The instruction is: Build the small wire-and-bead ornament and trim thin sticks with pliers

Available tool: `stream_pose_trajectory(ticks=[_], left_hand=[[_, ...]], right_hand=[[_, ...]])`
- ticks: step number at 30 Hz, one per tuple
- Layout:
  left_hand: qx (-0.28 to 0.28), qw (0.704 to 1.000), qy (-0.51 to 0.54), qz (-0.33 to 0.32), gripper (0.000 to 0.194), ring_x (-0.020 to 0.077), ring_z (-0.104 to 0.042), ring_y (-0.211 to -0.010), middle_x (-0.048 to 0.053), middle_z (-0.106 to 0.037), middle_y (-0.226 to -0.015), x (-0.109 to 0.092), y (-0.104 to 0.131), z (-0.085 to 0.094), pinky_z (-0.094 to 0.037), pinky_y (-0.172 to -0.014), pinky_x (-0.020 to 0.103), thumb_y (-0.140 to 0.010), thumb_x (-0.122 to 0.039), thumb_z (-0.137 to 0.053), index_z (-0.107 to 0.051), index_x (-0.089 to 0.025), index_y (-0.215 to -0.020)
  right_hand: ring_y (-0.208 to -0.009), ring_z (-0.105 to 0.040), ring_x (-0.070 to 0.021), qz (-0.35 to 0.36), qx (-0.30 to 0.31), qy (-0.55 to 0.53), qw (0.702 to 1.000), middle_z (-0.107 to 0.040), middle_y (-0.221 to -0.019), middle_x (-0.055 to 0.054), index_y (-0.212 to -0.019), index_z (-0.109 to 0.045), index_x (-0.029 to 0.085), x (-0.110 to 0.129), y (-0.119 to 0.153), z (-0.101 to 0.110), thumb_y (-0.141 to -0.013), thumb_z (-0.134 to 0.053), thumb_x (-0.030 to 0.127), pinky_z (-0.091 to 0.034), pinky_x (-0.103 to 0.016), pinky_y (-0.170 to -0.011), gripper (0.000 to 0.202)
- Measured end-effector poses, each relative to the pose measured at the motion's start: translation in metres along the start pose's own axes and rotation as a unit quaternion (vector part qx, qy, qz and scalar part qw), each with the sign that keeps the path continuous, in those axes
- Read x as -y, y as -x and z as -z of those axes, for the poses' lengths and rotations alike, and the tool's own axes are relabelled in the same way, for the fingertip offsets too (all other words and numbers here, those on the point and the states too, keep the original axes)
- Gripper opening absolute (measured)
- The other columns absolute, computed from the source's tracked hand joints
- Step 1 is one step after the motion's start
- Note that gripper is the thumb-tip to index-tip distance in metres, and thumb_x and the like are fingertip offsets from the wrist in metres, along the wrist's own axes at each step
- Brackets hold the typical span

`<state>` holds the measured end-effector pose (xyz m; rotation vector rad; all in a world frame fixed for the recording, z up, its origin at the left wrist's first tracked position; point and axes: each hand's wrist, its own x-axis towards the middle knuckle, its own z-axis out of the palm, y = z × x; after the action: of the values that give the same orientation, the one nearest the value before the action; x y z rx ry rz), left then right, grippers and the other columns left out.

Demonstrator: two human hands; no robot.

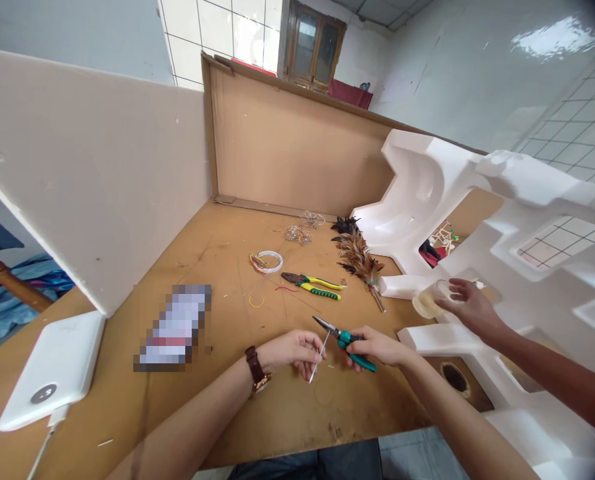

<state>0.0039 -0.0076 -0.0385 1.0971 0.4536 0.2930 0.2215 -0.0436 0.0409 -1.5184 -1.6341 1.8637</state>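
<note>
My left hand (302, 353), with a brown-strapped watch at the wrist, pinches a short, straight piece of white wire (320, 356). In my right hand (374, 347) are green-handled needle-nose pliers (348, 340), gripped by the handles. Their jaws point left, close to the wire's upper end; whether they touch it I cannot tell. Beyond my hands lie yellow-and-green combination pliers (314, 285). A coil of white and coloured wires (267, 262) rests to their left, near a red wire scrap (286, 289) and a yellow one (256, 302).
Another person's hand (470, 303) holds a clear cup (430, 300) at right, beside white foam packing (422, 167). A feather duster (360, 257) and tangled wire bundles (298, 234) lie farther back. A white power bank (52, 373) and a blurred-out phone-like object (174, 327) are left.
</note>
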Motion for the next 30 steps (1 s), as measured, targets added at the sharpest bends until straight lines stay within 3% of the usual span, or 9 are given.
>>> stream_pose_trajectory(ticks=[7,18,22,27,28,30], left_hand=[[0.001,1.000,0.009,0.003,0.030,0.0110,-0.058,-0.047,-0.001,-0.060,-0.056,0.004,-0.001,0.002,-0.045,-0.047,0.021,-0.062,-0.035,-0.069,-0.056,-0.014,-0.079],[-0.013,0.999,0.015,0.027,0.031,0.0099,-0.056,-0.044,-0.002,-0.060,-0.054,0.006,-0.002,0.003,-0.042,-0.045,0.020,-0.061,-0.036,-0.068,-0.051,-0.014,-0.074],[-0.013,0.999,0.000,0.045,0.029,0.0094,-0.056,-0.044,-0.002,-0.060,-0.054,0.010,-0.003,0.005,-0.040,-0.044,0.018,-0.063,-0.035,-0.067,-0.050,-0.014,-0.075],[0.057,0.994,-0.031,0.090,0.033,0.0084,-0.052,-0.038,-0.002,-0.060,-0.054,0.008,-0.001,0.000,-0.038,-0.042,0.019,-0.059,-0.037,-0.070,-0.050,-0.014,-0.071],[0.056,0.995,-0.036,0.080,0.033,0.0085,-0.053,-0.039,-0.001,-0.061,-0.055,0.005,0.001,0.000,-0.038,-0.042,0.019,-0.060,-0.037,-0.070,-0.050,-0.014,-0.072],[-0.003,0.999,-0.035,0.023,0.031,0.0089,-0.055,-0.045,-0.001,-0.061,-0.058,-0.004,0.005,0.001,-0.039,-0.044,0.018,-0.063,-0.038,-0.067,-0.050,-0.014,-0.072]], right_hand=[[-0.053,-0.053,-0.0108,-0.002,-0.010,0.060,0.998,-0.061,-0.066,-0.001,-0.076,-0.056,0.014,-0.012,-0.010,0.002,-0.069,-0.049,0.027,-0.044,-0.023,-0.052,0.016],[-0.045,-0.040,-0.0075,0.045,-0.080,0.206,0.974,-0.047,-0.052,0.005,-0.069,-0.049,0.016,-0.032,-0.021,-0.003,-0.068,-0.045,0.021,-0.031,-0.018,-0.044,0.006],[-0.054,-0.041,-0.0093,0.063,-0.126,0.302,0.943,-0.050,-0.061,0.003,-0.074,-0.055,0.016,-0.032,-0.021,-0.004,-0.068,-0.048,0.023,-0.030,-0.019,-0.049,0.011],[-0.060,-0.049,-0.0133,0.041,-0.191,0.406,0.893,-0.060,-0.072,-0.001,-0.095,-0.058,0.020,-0.027,-0.011,-0.001,-0.069,-0.048,0.023,-0.030,-0.022,-0.054,0.028],[-0.061,-0.051,-0.0142,0.032,-0.197,0.421,0.885,-0.061,-0.073,-0.002,-0.096,-0.058,0.020,-0.026,-0.009,-0.001,-0.069,-0.048,0.023,-0.030,-0.022,-0.054,0.029],[-0.063,-0.053,-0.0157,0.022,-0.194,0.446,0.873,-0.062,-0.073,-0.003,-0.093,-0.059,0.021,-0.026,-0.005,-0.001,-0.069,-0.049,0.025,-0.029,-0.023,-0.054,0.027]])
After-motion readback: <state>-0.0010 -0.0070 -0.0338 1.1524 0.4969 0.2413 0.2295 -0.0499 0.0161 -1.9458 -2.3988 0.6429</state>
